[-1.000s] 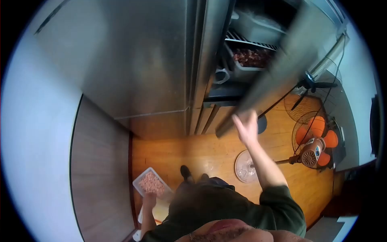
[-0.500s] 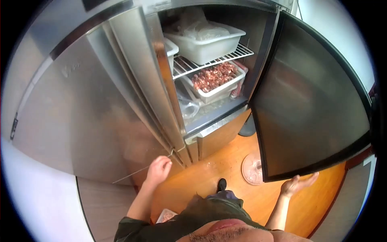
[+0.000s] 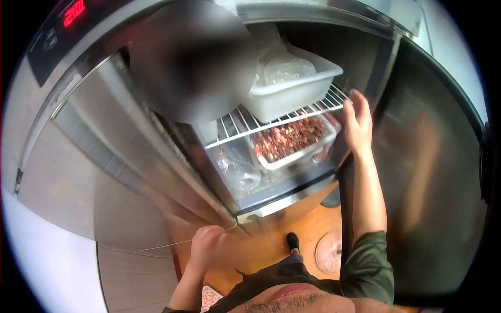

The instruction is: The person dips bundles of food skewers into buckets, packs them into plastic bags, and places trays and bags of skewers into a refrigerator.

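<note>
My right hand (image 3: 359, 122) is raised in the refrigerator opening, fingers apart, by the right front corner of the white wire shelf (image 3: 229, 136). Whether it touches the shelf I cannot tell. On that shelf stands a white plastic tub (image 3: 292, 99) with a clear plastic bag (image 3: 287, 69) in it. Below is another white tub filled with chopped reddish meat (image 3: 289, 138). My left hand (image 3: 207, 244) is low, fingers curled closed, in front of the lower edge of the left steel door (image 3: 141, 130); nothing shows in it.
The right door (image 3: 433, 172) stands wide open beside my right arm. A clear bag (image 3: 237, 172) lies at the lower left inside. On the floor are a round pinkish lid-like disc (image 3: 329, 253) and a container of pinkish pieces (image 3: 210, 298). A blurred grey patch covers the upper left.
My right hand has risen from the open door's lower edge to the shelf corner. The view has moved closer to the refrigerator. My left hand stays low and closed.
</note>
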Action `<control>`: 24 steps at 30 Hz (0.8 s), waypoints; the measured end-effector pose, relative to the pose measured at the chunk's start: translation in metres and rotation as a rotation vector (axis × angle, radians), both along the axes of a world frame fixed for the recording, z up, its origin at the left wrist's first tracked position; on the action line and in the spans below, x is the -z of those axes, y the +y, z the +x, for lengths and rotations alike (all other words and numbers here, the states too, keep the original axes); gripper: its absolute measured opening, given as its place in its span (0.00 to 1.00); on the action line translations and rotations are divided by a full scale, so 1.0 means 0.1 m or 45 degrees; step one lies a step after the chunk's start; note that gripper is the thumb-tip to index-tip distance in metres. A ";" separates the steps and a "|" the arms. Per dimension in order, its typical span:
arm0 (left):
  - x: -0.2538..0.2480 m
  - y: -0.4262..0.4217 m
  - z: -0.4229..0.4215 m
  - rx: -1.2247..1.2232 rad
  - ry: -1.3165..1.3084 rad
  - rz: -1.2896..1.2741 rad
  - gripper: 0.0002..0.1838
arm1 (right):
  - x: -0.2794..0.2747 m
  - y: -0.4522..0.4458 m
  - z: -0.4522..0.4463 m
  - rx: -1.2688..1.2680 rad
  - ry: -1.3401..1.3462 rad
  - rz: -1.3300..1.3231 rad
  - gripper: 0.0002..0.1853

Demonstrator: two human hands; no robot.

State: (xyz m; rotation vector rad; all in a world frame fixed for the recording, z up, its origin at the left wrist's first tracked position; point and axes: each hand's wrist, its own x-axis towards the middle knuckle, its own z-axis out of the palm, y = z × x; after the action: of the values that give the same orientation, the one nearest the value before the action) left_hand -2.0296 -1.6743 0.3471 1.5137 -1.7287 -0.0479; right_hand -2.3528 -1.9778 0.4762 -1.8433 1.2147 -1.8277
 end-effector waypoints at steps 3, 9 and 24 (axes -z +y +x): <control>-0.47 -0.63 -0.38 0.056 -0.092 -0.184 0.07 | -0.17 -0.87 0.02 0.215 0.157 -0.073 0.30; -1.44 -1.91 -0.95 -0.043 -0.578 -0.626 0.11 | -0.06 -1.60 0.17 -0.393 -0.769 0.365 0.30; -1.90 -2.61 -0.99 -0.389 -0.967 -0.561 0.13 | -0.42 -1.67 -0.09 -0.524 -0.556 0.457 0.24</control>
State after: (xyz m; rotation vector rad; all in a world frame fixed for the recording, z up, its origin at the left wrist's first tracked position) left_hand -2.1283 -1.9356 0.5371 1.5238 -1.8533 1.1168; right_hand -2.3621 -2.1444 0.5183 -1.2902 0.8567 -1.5479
